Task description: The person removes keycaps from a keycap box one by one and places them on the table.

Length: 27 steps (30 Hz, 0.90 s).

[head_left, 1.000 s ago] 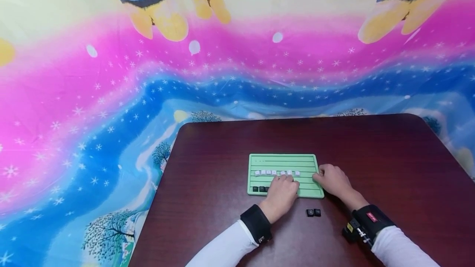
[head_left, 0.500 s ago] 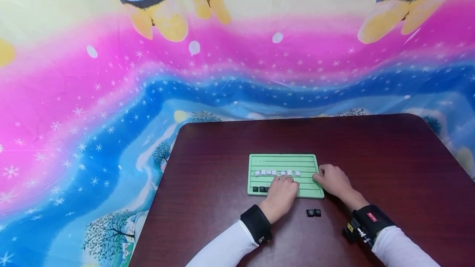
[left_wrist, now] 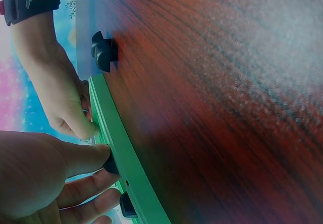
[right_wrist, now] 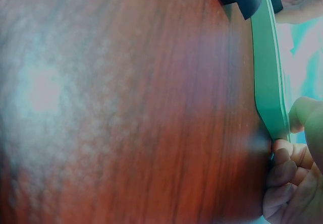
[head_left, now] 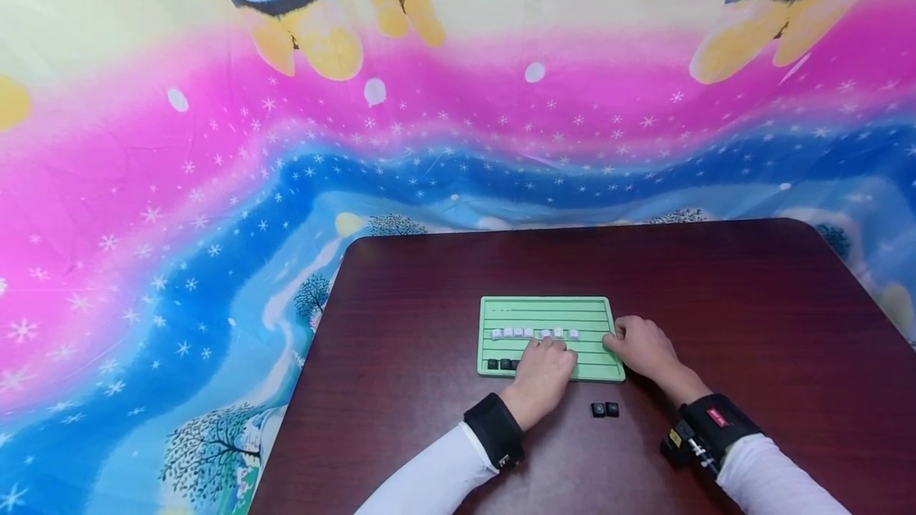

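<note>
A light green tray [head_left: 594,306] with ridged rows lies on the table, holding white keycaps [head_left: 509,333] in a middle row and black keycaps [head_left: 492,365] in its front row. Over the front row, my left hand [head_left: 541,378] covers part of that row in the head view. Its thumb and finger pinch a black keycap [left_wrist: 110,164] at the tray's front edge, beside another black keycap [left_wrist: 127,206]. My right hand [head_left: 646,348] holds the tray's right edge, thumb on top and the other fingers low against the side [right_wrist: 279,125].
Two loose black keycaps [head_left: 605,410] lie together on the dark wooden table [head_left: 401,324], in front of the tray near its right corner. Behind the table hangs a colourful printed cloth [head_left: 458,125]. Each wrist wears a black band [head_left: 494,431].
</note>
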{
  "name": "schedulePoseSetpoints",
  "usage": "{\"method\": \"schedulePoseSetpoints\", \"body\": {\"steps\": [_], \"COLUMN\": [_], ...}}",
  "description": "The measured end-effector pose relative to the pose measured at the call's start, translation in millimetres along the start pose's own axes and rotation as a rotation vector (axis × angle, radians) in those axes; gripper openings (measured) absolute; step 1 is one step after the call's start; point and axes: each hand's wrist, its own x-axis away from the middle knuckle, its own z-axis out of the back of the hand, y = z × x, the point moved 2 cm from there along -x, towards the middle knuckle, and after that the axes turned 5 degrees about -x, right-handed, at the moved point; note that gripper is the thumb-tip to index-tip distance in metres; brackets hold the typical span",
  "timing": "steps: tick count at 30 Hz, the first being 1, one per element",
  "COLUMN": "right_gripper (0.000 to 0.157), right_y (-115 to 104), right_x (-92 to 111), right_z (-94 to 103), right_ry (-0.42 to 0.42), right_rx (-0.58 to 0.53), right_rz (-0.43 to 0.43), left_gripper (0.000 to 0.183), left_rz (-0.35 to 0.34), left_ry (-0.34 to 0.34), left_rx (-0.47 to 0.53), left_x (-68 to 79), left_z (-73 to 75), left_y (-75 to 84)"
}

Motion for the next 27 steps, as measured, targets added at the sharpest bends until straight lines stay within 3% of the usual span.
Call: {"method": "schedulePoseSetpoints", "body": {"steps": [27], "right_gripper": [0.035], "right_y": [-0.1], "right_x": [-0.8], "right_z": [0.2], "right_ry": [0.004], "right_rx": [-0.008], "right_rz": [-0.001], "left_gripper": [0.013], "left_rz": [-0.005], "left_ry": [0.020], "left_rx": [0.005], "left_x": [-1.3], "left_z": [4.0], "left_y": [-1.4]}}
